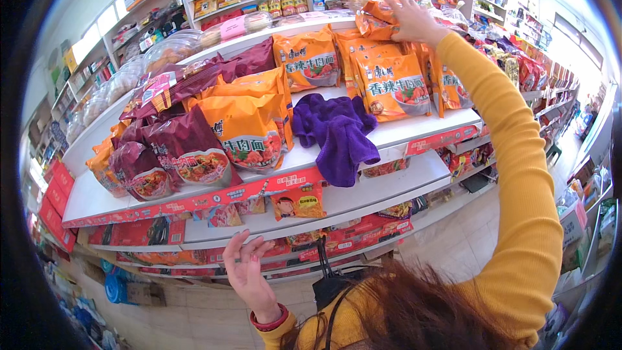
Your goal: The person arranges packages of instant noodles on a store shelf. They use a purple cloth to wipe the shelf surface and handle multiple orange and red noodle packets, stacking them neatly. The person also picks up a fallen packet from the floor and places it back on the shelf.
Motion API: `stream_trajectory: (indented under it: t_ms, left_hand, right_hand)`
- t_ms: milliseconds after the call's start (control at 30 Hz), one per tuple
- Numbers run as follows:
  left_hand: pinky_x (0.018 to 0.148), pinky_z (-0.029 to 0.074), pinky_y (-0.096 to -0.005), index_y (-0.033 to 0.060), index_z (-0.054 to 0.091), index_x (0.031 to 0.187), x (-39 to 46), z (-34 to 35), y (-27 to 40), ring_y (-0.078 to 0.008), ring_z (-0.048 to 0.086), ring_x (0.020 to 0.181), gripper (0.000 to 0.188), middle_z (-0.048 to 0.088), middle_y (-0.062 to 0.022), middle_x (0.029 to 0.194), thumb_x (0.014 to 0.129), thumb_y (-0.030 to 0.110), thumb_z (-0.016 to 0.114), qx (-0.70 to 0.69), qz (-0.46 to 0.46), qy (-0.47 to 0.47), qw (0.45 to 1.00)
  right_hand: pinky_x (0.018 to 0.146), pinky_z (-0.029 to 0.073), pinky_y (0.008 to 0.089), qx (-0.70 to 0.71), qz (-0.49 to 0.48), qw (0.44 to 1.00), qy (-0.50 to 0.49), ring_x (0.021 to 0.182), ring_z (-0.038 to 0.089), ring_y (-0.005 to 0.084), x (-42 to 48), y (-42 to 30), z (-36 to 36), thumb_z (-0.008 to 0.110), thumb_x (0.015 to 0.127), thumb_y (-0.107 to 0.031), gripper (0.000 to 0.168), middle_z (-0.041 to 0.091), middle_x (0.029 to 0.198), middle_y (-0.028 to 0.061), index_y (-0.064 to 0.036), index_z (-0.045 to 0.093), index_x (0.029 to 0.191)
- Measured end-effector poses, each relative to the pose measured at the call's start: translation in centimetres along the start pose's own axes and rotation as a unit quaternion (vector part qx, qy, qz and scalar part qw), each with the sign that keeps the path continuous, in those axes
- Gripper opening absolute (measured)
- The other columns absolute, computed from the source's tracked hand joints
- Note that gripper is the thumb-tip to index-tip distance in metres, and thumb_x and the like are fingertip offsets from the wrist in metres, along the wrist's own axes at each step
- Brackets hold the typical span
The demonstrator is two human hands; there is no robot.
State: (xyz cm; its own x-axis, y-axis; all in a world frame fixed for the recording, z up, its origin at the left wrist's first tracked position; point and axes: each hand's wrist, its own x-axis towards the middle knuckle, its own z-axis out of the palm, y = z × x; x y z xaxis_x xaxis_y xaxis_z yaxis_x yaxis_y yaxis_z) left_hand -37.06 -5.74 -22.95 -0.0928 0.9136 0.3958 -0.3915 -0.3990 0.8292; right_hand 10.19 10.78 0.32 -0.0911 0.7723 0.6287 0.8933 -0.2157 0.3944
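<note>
My right hand reaches to the back of the top shelf, its fingers on an orange instant noodle packet that lies above the upright orange packets. My left hand is raised in front of the lower shelves, fingers apart, holding nothing. A crumpled purple cloth lies on the top shelf and hangs over its front edge. Left of the cloth stand more orange packets and maroon noodle packets. Another orange packet stands behind the cloth.
The white shelf has a red label strip along its front. Lower shelves hold more packets. Clear plastic containers line the back. At the lower left is a blue stool-like object. A black bag hangs near my body.
</note>
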Motion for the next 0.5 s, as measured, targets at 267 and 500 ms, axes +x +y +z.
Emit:
stream_trajectory:
  t_ms: [267,500]
  left_hand:
    - [0.085,0.048,-0.0395,-0.0014,0.041,0.121,-0.1,-0.4,0.6,-0.0247,0.053,0.100,0.038,0.046,-0.0163,0.117,0.085,0.007,0.051,0.017,0.002,0.021,1.000]
    - [0.085,0.047,-0.0389,-0.0011,0.043,0.119,-0.5,-1.4,0.4,-0.0240,0.053,0.099,0.034,0.048,-0.0153,0.115,0.086,0.004,0.049,0.014,-0.005,0.055,0.998]
  right_hand:
    - [0.078,0.048,0.0408,0.061,0.025,0.991,0.116,0.096,0.057,0.0328,3.3,1.7,0.5,0.070,0.063,-0.016,0.073,0.056,0.104,0.0167,-0.011,0.036,0.128]
    - [0.081,0.045,0.0271,0.587,-0.061,0.798,-0.122,0.091,0.055,0.0133,5.9,0.6,-11.7,0.064,0.067,-0.002,0.047,0.059,0.103,0.0033,-0.002,0.053,0.113]
